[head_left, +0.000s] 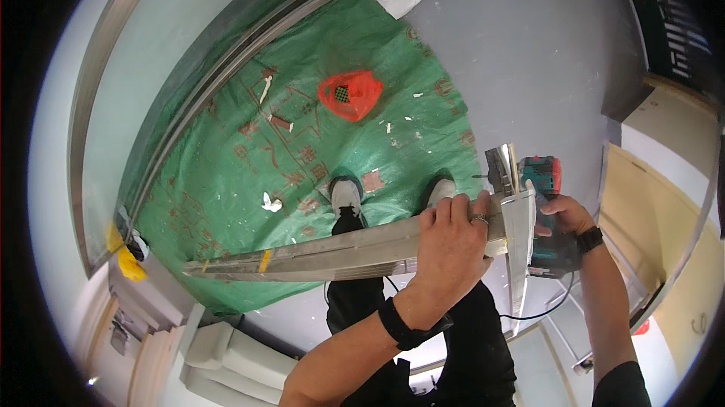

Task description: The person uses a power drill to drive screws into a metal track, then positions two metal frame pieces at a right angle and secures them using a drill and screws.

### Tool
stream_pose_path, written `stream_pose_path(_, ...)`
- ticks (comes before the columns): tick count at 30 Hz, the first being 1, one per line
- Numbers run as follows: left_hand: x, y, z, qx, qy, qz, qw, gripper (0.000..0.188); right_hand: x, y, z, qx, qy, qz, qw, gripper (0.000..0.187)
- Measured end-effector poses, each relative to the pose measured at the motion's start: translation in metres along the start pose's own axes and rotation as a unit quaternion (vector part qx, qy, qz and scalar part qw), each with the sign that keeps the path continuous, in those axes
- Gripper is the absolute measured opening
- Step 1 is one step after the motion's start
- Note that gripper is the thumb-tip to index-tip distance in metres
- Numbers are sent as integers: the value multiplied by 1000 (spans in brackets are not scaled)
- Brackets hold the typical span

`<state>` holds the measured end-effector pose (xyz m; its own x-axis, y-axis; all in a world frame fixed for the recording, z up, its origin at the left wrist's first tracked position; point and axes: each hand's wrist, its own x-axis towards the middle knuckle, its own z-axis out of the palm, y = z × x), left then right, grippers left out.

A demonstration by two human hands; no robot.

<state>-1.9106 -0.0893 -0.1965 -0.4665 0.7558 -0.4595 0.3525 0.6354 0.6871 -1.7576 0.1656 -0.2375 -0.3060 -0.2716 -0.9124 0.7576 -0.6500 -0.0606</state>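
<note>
My left hand (pixel 451 247) is wrapped over the right end of a bundle of long metal profiles (pixel 355 250), fingers on top and a ring on one of them. Strips of yellow tape cross the profiles. In my right hand (pixel 568 214) is a teal, red and black cordless drill (pixel 539 173), held by its handle. Its thin bit points left, close to a short shiny metal bracket (pixel 500 168) at the bundle's end. A pale crosswise profile (pixel 518 248) stands between the bundle and the drill. Whether the bit touches metal cannot be told.
A green printed sheet (pixel 226 180) covers the floor, with a red plastic bag (pixel 352 96) and white scraps on it. A curved-looking metal track (pixel 219 82) edges it at left. A pale sofa (pixel 238 365) stands lower left. A thin black cable (pixel 540 315) hangs below the drill.
</note>
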Motion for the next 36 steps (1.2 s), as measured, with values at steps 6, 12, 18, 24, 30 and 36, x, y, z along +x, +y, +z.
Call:
stream_pose_path(6, 22, -17, -15, -29, -121, 29, 992, 72, -2, -5, -2, 5, -19, -25, 999, 50)
stream_pose_path(12, 86, -192, -12, -253, -200, -116, 939, 58, 5, 0, -9, 23, 38, -43, 998, 61)
stream_pose_path(18, 176, -406, 68, 192, -76, -145, 968, 45, 27, -7, 0, -24, 6, -67, 997, 62)
stream_pose_path(24, 231, -308, 140, 134, -6, 75, 988, 39, 23, 5, -31, -19, 76, -81, 994, 59)
stream_pose_path(30, 232, -328, 102, 214, -43, -135, 967, 23, 34, 5, -31, -34, 114, -90, 989, 57)
stream_pose_path(36, 221, -391, 98, 286, 52, -126, 949, 21, 37, 1, -28, -62, 109, -78, 989, 57)
